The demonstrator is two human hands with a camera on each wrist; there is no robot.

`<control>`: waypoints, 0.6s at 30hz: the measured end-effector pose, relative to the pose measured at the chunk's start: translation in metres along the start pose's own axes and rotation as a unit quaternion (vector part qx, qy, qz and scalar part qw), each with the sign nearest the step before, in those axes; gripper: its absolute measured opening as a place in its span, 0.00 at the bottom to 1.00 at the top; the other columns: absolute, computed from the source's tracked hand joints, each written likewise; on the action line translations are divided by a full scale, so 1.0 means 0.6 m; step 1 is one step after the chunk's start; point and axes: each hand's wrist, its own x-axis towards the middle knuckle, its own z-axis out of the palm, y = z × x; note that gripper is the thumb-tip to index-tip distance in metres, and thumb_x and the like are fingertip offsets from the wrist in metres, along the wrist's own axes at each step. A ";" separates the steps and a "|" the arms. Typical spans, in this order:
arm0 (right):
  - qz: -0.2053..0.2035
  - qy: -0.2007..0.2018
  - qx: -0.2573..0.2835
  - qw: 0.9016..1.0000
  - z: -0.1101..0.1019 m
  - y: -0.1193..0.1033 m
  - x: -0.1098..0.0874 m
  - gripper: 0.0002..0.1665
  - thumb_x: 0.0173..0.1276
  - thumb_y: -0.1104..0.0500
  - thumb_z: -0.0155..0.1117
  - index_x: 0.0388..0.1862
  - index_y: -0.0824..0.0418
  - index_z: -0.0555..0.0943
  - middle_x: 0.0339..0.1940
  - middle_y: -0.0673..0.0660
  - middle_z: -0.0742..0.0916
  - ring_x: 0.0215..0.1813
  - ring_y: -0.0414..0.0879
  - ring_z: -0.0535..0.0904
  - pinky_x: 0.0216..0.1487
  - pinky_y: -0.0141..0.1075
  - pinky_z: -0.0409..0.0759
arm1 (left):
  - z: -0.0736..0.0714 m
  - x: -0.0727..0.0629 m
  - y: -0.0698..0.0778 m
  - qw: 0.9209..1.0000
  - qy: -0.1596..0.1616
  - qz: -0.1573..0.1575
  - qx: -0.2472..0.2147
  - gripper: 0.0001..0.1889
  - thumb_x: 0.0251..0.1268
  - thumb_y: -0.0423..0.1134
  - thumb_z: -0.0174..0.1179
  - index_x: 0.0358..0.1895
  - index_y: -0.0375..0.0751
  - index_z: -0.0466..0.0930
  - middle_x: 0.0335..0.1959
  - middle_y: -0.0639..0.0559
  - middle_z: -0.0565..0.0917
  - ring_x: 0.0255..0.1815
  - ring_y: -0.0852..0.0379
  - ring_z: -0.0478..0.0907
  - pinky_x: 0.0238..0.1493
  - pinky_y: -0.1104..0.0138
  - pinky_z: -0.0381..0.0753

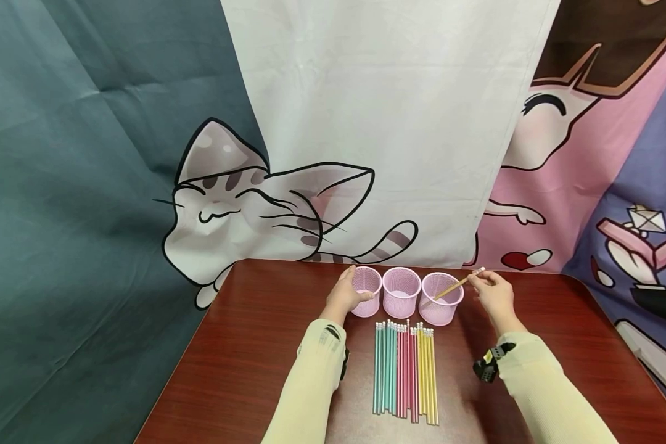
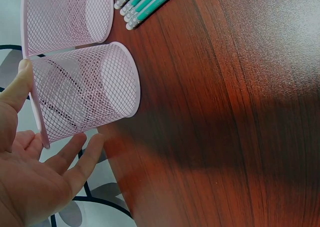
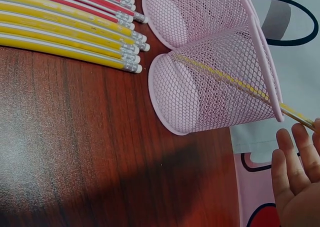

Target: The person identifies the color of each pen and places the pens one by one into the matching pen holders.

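Note:
Three pink mesh pen cups stand side by side. My left hand [image 1: 344,295] is at the left cup [image 1: 365,302]; its thumb rests on the rim and its fingers extend along the outer side. My right hand [image 1: 493,296] pinches a yellow pencil [image 1: 456,287] near its eraser end. The pencil slants down into the right cup [image 3: 225,102], its lower end showing through the mesh near the bottom. The middle cup [image 1: 402,302] stands between them. In the right wrist view the pinching fingertips are partly cut off at the edge.
In front of the cups lie rows of green pencils [image 1: 385,367], pink pencils [image 1: 407,373] and yellow pencils [image 1: 428,376], eraser ends towards the cups. They lie on the dark red wooden table [image 1: 244,370]. A printed cloth [image 1: 399,123] hangs behind the table's far edge.

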 end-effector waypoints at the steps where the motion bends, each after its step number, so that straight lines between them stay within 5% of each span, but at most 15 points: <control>1: 0.000 0.001 0.001 1.000 0.000 0.001 0.000 0.21 0.64 0.59 0.62 0.49 0.72 0.72 0.19 0.34 0.78 0.24 0.29 0.76 0.23 0.26 0.76 | 0.000 0.000 0.000 1.000 0.000 0.000 0.001 0.49 0.47 0.48 0.71 0.72 0.46 0.52 0.71 0.52 0.57 0.66 0.48 0.61 0.60 0.52 0.64; 18: -0.014 -0.010 0.017 1.000 -0.006 0.009 -0.001 0.18 0.62 0.57 0.64 0.44 0.68 0.74 0.20 0.34 0.80 0.24 0.31 0.77 0.24 0.29 0.78 | 0.000 0.001 0.000 1.000 0.002 -0.002 0.004 0.49 0.46 0.48 0.71 0.72 0.46 0.53 0.71 0.52 0.58 0.65 0.47 0.62 0.58 0.50 0.65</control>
